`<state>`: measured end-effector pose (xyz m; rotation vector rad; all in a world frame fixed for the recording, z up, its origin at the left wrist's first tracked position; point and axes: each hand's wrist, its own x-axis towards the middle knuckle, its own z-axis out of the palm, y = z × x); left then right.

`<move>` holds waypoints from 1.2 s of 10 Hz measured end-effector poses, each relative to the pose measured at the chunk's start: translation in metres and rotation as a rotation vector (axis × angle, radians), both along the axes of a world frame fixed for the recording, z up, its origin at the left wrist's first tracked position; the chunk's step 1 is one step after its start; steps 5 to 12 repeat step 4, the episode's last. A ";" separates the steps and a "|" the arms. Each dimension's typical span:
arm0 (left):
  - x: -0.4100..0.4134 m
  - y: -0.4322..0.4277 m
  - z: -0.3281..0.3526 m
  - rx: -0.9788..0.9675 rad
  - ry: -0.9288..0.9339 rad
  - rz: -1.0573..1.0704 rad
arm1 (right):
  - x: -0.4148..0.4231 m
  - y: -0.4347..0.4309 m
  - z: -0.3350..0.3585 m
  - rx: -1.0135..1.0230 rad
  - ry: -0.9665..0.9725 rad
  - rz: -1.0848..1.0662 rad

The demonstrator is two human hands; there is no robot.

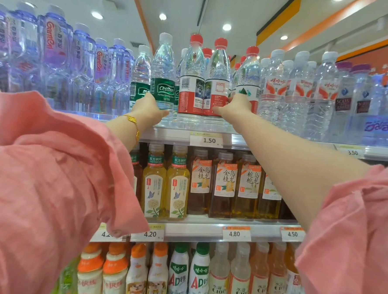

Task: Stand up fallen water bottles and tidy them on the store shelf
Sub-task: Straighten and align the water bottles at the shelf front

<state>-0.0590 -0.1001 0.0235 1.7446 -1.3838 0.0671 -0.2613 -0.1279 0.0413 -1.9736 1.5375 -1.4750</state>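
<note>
On the top shelf (239,140) stand clear water bottles, all upright. My left hand (148,109) wraps the lower part of a green-labelled Cestbon bottle (163,76) with a white cap. My right hand (235,107) reaches between two red-capped bottles: its thumb lies on the red-and-white-labelled one (217,80), and its fingers go around the one to the right (249,77). Another red-capped bottle (191,78) stands between my hands. Both arms wear pink sleeves; a gold bracelet (133,122) is on the left wrist.
Purple-tinted Ganten bottles (55,54) fill the shelf's left side; white-capped bottles (298,94) and purple-capped soda water bottles (343,99) fill the right. Tea bottles (177,184) stand on the middle shelf, milk drinks (178,273) on the lowest. Price tags line the shelf edges.
</note>
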 end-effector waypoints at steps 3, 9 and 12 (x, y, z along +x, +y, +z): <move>-0.006 0.001 -0.012 -0.030 -0.066 0.073 | -0.005 -0.004 -0.005 0.052 -0.012 0.040; -0.008 0.003 -0.018 -0.076 -0.106 0.084 | -0.006 -0.002 -0.008 0.047 -0.019 0.028; -0.008 0.003 -0.018 -0.076 -0.106 0.084 | -0.006 -0.002 -0.008 0.047 -0.019 0.028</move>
